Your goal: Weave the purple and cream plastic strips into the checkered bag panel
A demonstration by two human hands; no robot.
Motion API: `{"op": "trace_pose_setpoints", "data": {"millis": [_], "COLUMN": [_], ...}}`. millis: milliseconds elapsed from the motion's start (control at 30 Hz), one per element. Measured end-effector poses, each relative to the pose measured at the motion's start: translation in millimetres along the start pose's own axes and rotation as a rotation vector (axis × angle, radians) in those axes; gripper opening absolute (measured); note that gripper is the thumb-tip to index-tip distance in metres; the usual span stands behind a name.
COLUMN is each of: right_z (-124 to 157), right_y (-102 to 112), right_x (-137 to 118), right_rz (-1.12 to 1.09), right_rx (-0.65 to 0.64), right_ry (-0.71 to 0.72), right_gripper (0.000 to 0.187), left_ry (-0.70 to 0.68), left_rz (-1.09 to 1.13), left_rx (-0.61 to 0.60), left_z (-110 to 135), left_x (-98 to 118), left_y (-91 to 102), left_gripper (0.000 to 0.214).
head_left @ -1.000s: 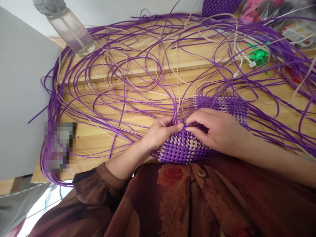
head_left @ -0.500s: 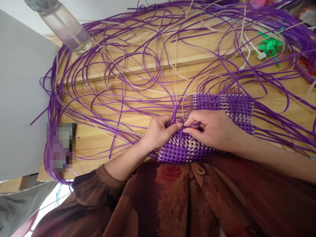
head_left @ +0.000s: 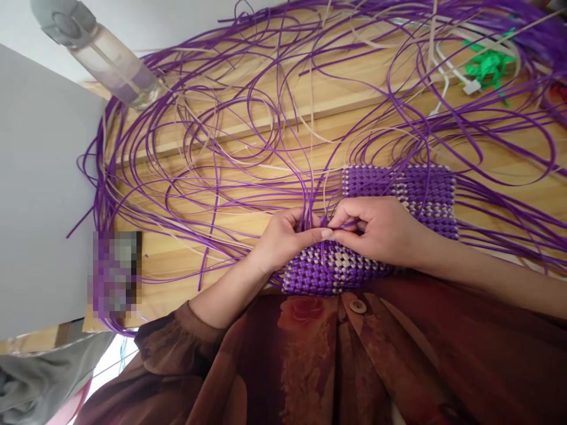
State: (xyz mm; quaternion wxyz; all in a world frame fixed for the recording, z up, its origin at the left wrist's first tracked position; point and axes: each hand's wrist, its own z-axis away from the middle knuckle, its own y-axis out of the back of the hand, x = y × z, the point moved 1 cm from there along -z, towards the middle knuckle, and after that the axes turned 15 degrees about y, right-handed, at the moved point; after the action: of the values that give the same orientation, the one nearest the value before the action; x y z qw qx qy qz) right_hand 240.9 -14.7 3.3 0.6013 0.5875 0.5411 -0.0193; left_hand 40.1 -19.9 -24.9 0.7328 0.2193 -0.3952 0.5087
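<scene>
- Pale wood fills the middle of the frame: that's the table [head_left: 170, 295], with a grey panel [head_left: 39, 189] walling off the left side and a bottle [head_left: 110, 65] standing tilted in the upper left.
- Loose strands [head_left: 106, 206], purple and beige, loop all over it, heaviest along the left edge and across the top.
- Down at lower centre, right against my clothing, sits the woven piece [head_left: 312, 274], purple with beige knots, its upper edge under my fingertips.
- And my left hand [head_left: 281, 239] has that edge pinched, thumb laid along the front, several strands rising just beside it.
- Over to my right hand [head_left: 381, 230]: thumb and forefinger closed narrow on a purple strand [head_left: 345, 224], tips meeting my left thumb; the remaining fingers curl under, and what they touch I can't tell.
- Just behind that wrist, right of centre, lies a flat woven panel [head_left: 376, 182]; whether it joins the piece, my hands hide.
- Danger spot, I'd say: if my left thumb eases off, the edge could slacken and the weave loosen.
- With so many look-alike strands crossing, I could grab the wrong one.
- Upper right, a white cable [head_left: 472, 87] and a green bundle [head_left: 489, 65] might snag a long tail if pulled.
</scene>
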Motion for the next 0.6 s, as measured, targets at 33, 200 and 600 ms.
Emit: {"op": "trace_pose_setpoints", "data": {"millis": [33,200,600], "right_z": [-0.2,-0.3,5.9], "right_y": [-0.3,-1.9,-1.6], "right_x": [-0.1,-1.2,-1.7], "right_rz": [0.002,0.055,0.129], "right_rx": [-0.002,0.021,0.032], "right_ry": [0.004,0.033,0.089], "right_gripper": [0.005,0.011,0.011], "left_ry": [-0.017,-0.05,-0.066], "left_rz": [-0.018,-0.068,-0.038], "left_rx": [0.02,0.026,0.034], "left_z": [-0.5,-2.9,-3.8], "left_x": [0.1,0.5,-0.9], "left_y": [0.0,1.4,-1.9], "left_gripper": [0.038,0.037,0.037]}}
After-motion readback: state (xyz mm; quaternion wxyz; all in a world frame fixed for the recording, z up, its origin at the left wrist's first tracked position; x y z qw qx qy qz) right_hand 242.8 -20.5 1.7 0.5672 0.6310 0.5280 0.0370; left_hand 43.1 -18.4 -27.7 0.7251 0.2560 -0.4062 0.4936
